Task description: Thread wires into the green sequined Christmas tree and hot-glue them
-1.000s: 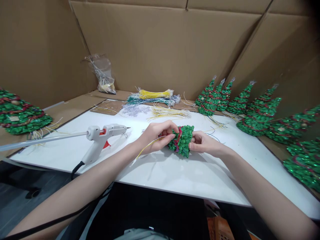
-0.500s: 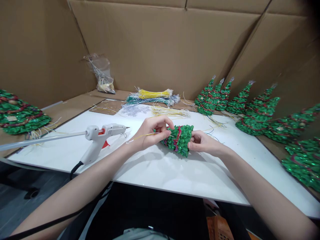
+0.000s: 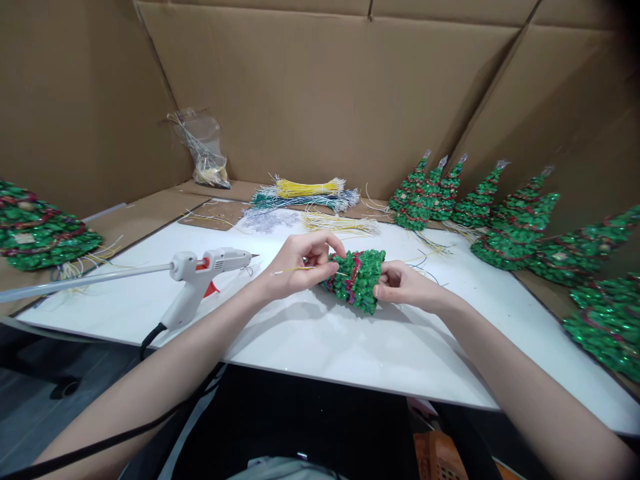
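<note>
A small green Christmas tree [image 3: 365,283] with red garland lies on its side above the white tabletop, its wide base toward the right. My right hand [image 3: 400,283] is closed on the rim of that base, thumb on the near side and fingers partly hidden inside or behind it. Between the thumb and fingers of my left hand [image 3: 307,263] is a thin yellow wire [image 3: 295,269] with a pale end. The wire's other end touches the tree's side near the garland; whether it goes in I cannot tell.
On the left a white glue gun [image 3: 200,280] rests on the white table [image 3: 400,353], its cord crossing the front edge. Bundles of yellow wire [image 3: 310,189] lie at the back beside a clear bag [image 3: 205,157]. Several finished trees [image 3: 515,237] line the right; another tree [image 3: 40,230] stands left.
The yellow wire has slid rightward through my left hand, so less of it trails behind the fingers. The tree and my right hand have shifted only slightly left.
</note>
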